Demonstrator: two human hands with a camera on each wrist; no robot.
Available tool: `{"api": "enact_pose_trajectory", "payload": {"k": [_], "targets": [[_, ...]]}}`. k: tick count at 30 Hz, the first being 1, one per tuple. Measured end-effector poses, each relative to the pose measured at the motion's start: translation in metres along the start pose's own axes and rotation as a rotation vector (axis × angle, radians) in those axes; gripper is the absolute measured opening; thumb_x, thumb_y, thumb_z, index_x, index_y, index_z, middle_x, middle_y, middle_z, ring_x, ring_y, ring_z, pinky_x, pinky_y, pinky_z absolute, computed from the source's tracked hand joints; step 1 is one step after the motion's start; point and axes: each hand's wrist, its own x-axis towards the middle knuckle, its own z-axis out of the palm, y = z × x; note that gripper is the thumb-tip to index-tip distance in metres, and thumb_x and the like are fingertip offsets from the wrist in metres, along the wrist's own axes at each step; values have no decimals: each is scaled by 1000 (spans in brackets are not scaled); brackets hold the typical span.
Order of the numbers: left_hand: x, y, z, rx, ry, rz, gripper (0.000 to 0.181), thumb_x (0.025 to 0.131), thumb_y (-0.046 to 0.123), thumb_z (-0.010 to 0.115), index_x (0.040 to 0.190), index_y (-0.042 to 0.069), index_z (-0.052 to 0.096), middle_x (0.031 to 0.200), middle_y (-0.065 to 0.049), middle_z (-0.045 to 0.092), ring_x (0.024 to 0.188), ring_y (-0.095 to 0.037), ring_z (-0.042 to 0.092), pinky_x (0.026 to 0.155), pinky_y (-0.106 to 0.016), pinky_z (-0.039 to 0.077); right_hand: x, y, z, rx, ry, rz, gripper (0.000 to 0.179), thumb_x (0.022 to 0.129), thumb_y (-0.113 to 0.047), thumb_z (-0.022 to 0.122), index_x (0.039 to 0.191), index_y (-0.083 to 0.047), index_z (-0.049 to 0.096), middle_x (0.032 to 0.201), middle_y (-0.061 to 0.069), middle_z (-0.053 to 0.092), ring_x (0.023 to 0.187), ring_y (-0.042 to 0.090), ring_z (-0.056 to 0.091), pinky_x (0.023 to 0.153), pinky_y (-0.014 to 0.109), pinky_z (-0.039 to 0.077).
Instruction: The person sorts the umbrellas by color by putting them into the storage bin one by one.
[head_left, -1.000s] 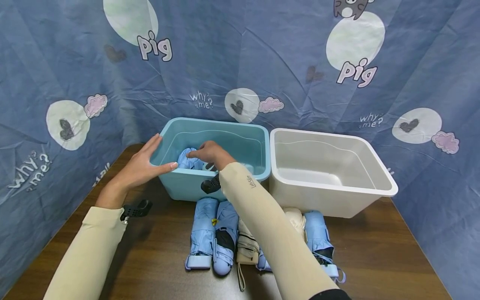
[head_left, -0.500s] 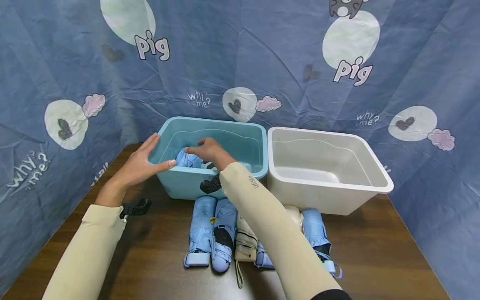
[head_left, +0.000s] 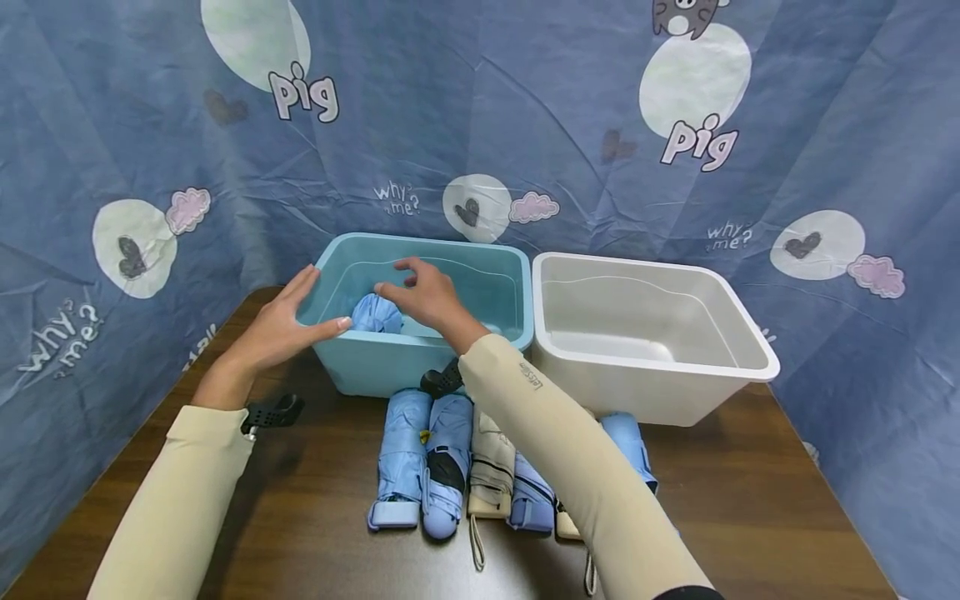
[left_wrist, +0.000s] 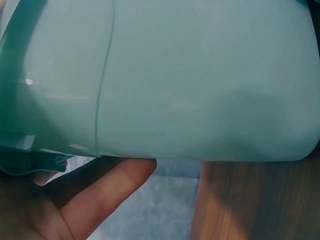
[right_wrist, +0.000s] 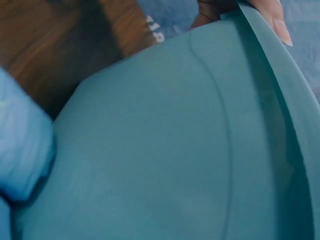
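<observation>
My left hand [head_left: 281, 329] rests against the left front corner of the teal bin [head_left: 375, 367]. Its fingers are straight along the left side, the thumb by the front rim. In the left wrist view one finger [left_wrist: 110, 195] touches the bin's wall. Over the bin's opening hovers my right hand [head_left: 431, 296], fingers apart and loosely bent, with nothing visible between them. A folded blue umbrella [head_left: 377, 314] stands in the bin's left end, just beside the right fingertips; its lower part is hidden by the front wall.
A white bin [head_left: 615, 387] stands to the right of the teal one. In front lies a row of folded umbrellas: blue [head_left: 399, 458], blue with black [head_left: 447, 467], beige [head_left: 491, 471], periwinkle [head_left: 532, 496], and others partly under the right sleeve [head_left: 577, 467]. A patterned cloth [head_left: 480, 100] hangs behind.
My right hand has let go of the blue umbrella in the teal bin and risen up and to the right, its fingers spreading. The left hand has stayed at the corner.
</observation>
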Motion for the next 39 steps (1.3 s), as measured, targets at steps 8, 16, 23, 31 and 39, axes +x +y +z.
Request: {"api": "enact_pose_trajectory", "payload": {"k": [8,16,23,31,39], "targets": [[1,1,0,3,-12,-8,106,84,62,62,156,21,-4,161,3,-11,145,-44,2,103,-73,16,-21,5,-8,-26,57,-159,55,91,-44,64,139,-23,50,134,4,55,122,20,53,92,36,49],[2,-3,1,-1,-5,7,106,84,61,63,156,20,-3,161,3,-10,144,-44,3,104,-72,17,-40,16,-11,0,112,-268,54,92,-44,63,142,-28,47,138,2,54,124,20,52,93,37,49],[2,-4,1,-18,1,22,105,84,60,64,156,20,-2,161,5,-9,145,-41,2,105,-70,16,-58,23,-16,-14,143,-366,53,92,-44,63,140,-29,48,136,-3,55,124,15,52,96,36,47],[3,-2,0,-15,-1,28,105,84,59,64,156,20,-2,161,5,-10,145,-40,-1,104,-72,15,-82,37,-27,29,177,-500,51,92,-35,66,139,-22,51,136,-5,55,124,6,50,100,33,44],[3,-3,1,-12,-2,27,105,84,59,63,156,18,-2,161,3,-10,145,-41,-1,104,-72,15,-113,56,-38,70,212,-604,50,91,-25,68,138,-14,52,137,0,55,124,10,51,99,39,46]]}}
